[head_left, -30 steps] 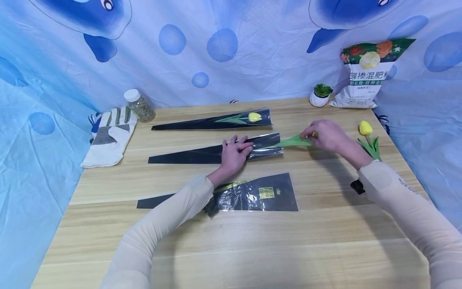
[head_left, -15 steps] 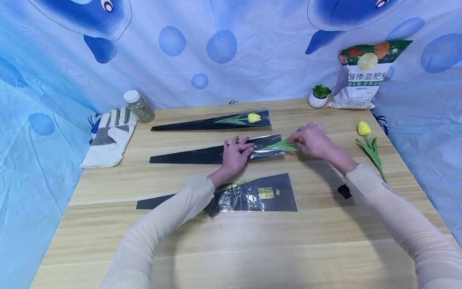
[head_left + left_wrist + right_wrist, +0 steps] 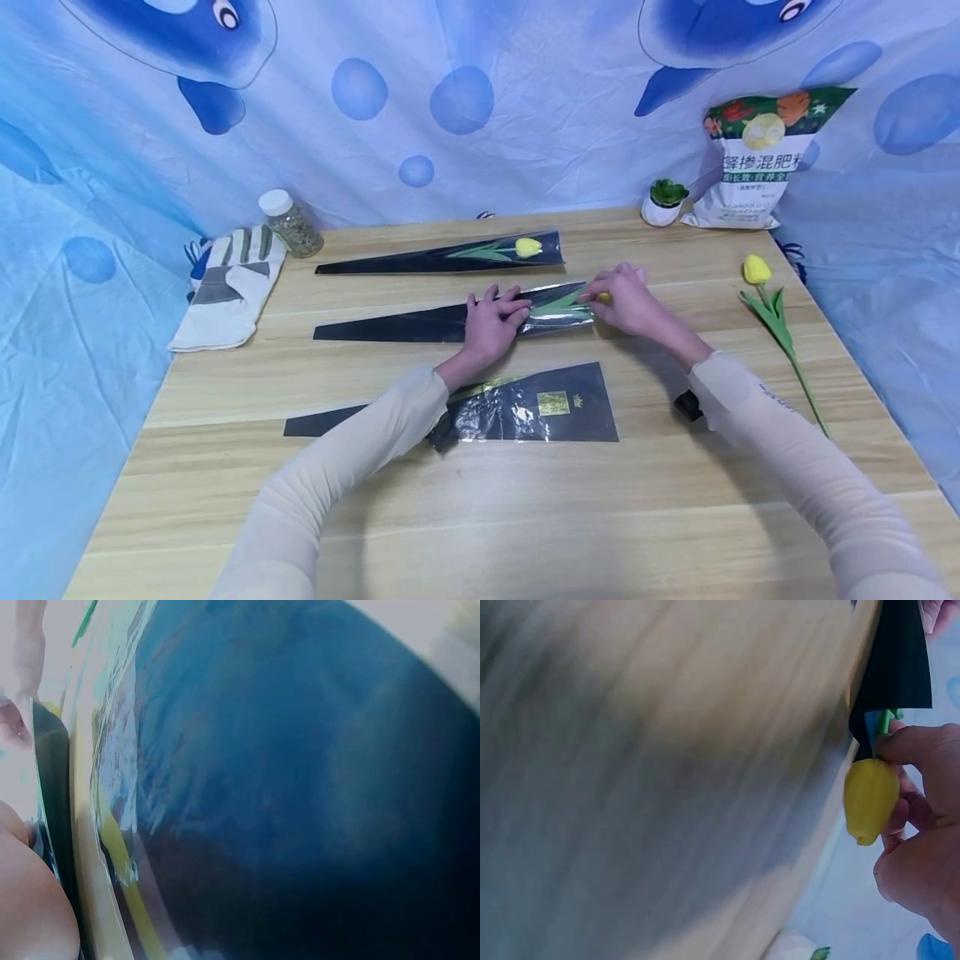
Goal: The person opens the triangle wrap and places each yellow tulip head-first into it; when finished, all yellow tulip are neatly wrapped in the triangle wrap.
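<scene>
While left hand (image 3: 491,321) lies flat, fingers straight, pinning black flower sleeve (image 3: 450,318) to wooden table (image 3: 525,517), right hand (image 3: 626,300) pinches yellow tulip (image 3: 870,799) at sleeve mouth, stem inside.

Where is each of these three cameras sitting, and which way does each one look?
Head: worn on the head, looking down at the table; both sleeves, left hand and right hand show.
Left wrist: right against the dark sleeve; only a bit of skin shows.
Right wrist: low over the tabletop, facing the fingers at the yellow tulip.
Shared: head and right wrist both show that tulip entering the sleeve.
</scene>
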The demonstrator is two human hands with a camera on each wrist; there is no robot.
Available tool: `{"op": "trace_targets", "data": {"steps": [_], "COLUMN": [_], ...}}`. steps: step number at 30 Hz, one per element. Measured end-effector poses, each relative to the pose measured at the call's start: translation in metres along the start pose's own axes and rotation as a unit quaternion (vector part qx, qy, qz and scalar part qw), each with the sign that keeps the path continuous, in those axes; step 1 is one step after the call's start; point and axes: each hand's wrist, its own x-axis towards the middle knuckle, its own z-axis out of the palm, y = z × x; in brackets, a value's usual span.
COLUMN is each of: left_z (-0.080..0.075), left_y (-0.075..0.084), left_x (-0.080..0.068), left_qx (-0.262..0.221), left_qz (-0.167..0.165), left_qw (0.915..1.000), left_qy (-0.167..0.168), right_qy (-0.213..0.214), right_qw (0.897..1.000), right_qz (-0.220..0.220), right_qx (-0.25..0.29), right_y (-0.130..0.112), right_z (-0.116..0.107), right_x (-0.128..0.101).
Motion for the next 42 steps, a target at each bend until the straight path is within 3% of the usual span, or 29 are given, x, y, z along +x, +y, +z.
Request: {"op": "trace_targets", "data": {"steps": [7,12,20,28,33,42], "left_z": [0.001,0.001,0.002,0.000,0.001,0.001], "left_y": [-0.001,-0.001,-0.002,-0.001,-0.002,-0.001], "left_x": [0.000,0.000,0.000,-0.001,-0.001,0.000], "left_qx": [0.002,0.008,0.012,0.005,0.001,-0.001], "left_qz": [-0.006,-0.013,-0.016,-0.006,-0.002,-0.002], "left_qw": [1.0000,0.9999,0.9998,1.0000,1.0000,1.0000], "left_qy": [0.001,0.002,0.004,0.004,0.004,0.005], "right_qy": [0.029,0.041,0.063,-0.010,-0.039,-0.037], "right_qw": [0.998,0.997,0.993,0.993,0.991,0.990], "right_qz": [0.010,0.011,-0.037,0.058,0.069,0.076], "right_qx": [0.053,0.061,0.089,0.099,0.110,0.114], "right_y": [0.006,0.009,0.016,0.028,0.032,0.033], "right_z": [0.010,0.013,0.003,-0.017,-0.020,-0.019], "right_x": [0.000,0.001,-0.006,-0.023,-0.027,-0.028]}}
